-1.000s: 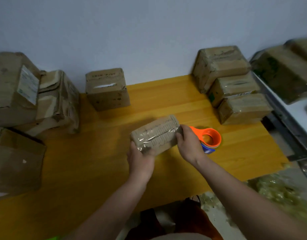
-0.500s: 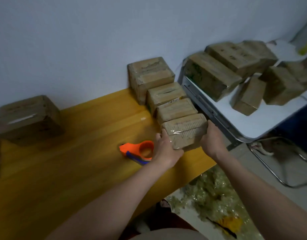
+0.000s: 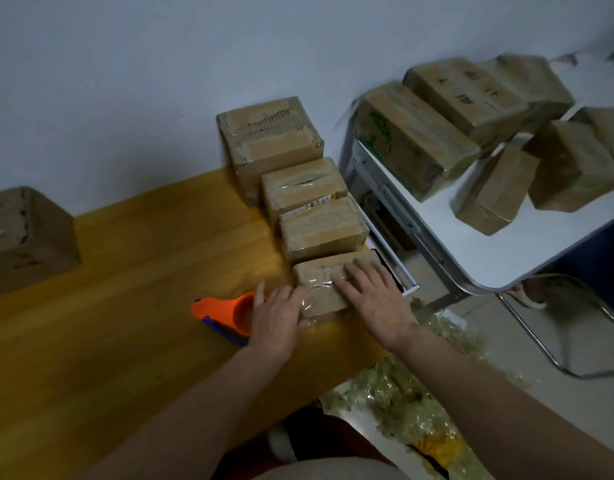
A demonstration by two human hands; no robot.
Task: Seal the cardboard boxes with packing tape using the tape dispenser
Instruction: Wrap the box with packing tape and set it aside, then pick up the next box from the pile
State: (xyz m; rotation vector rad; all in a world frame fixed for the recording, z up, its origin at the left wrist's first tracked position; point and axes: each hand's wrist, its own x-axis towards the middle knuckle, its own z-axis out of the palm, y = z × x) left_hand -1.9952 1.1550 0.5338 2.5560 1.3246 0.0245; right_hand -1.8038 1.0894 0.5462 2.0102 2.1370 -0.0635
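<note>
Both hands are flat on the small taped box point(image 3: 324, 289) at the near right edge of the tabletop point(image 3: 125, 306): left hand point(image 3: 276, 320) pressing its near left end, right hand point(image 3: 371, 296) spread over the top, fingers straight, gripping nothing. Best nudge it square against the row of sealed boxes point(image 3: 323, 225) behind. The orange tape dispenser point(image 3: 222, 311) lies idle just left. Further back, more boxes point(image 3: 454, 126) sit on the white side table point(image 3: 489, 251).

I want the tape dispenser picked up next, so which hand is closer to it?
Left. The left hand lies right beside the orange tape dispenser, partly covering it. The right hand rests flat on the taped box, farther away.
</note>
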